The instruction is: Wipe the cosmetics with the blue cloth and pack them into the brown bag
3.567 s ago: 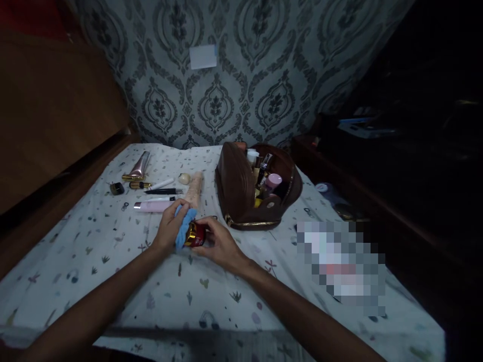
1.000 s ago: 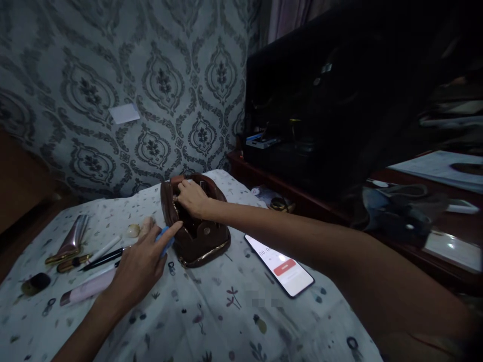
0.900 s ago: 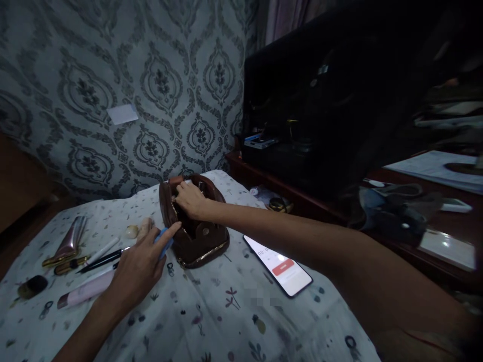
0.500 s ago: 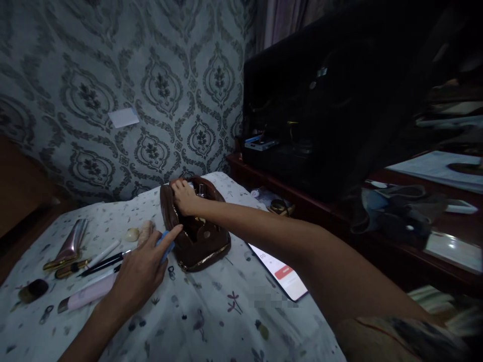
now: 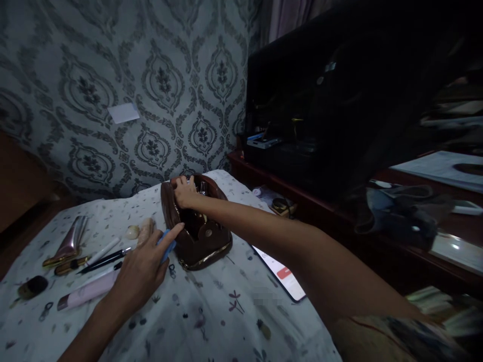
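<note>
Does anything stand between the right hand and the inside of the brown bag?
Nothing visible does: the right hand reaches into the brown bag through its open top. The left hand, with a blue item, is at the bag's left side, not blocking.

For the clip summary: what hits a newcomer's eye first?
The open brown bag, left of centre, with the right hand in its opening. Next, the lit phone, partly hidden behind the right arm. At left, a pink tube lies on the patterned cloth by the left hand.
</note>
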`<state>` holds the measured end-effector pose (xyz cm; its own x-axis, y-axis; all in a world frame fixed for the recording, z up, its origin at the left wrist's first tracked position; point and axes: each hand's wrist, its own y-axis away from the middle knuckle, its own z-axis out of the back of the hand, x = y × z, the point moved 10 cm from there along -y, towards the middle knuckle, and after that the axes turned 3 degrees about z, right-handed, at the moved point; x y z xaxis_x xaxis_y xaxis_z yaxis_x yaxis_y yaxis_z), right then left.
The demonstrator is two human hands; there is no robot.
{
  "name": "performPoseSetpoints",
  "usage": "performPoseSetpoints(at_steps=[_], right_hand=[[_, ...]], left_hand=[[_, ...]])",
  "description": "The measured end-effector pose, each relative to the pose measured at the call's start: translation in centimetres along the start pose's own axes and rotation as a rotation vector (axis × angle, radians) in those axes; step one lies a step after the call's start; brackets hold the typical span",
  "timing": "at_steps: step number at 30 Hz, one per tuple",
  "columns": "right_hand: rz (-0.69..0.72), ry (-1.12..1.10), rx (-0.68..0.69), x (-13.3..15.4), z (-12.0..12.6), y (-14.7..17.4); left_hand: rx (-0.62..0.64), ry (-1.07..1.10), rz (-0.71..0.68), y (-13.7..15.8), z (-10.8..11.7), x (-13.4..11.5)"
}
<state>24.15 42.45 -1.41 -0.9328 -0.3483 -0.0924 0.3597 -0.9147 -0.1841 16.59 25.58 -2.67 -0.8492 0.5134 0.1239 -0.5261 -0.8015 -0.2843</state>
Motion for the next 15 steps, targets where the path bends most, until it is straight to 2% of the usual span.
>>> performPoseSetpoints(at_steps=[8,15], right_hand=[[-0.013,-0.003,-0.020,-1.2,-0.4,1.0],[0.135,0.056,-0.031,1.5,0.6,1.2]], left_hand=[[-0.028,0.060,-0.018,0.1,-0.2,0.1],[0.071,0.005,0.004,0.0,-0.3,0.2]])
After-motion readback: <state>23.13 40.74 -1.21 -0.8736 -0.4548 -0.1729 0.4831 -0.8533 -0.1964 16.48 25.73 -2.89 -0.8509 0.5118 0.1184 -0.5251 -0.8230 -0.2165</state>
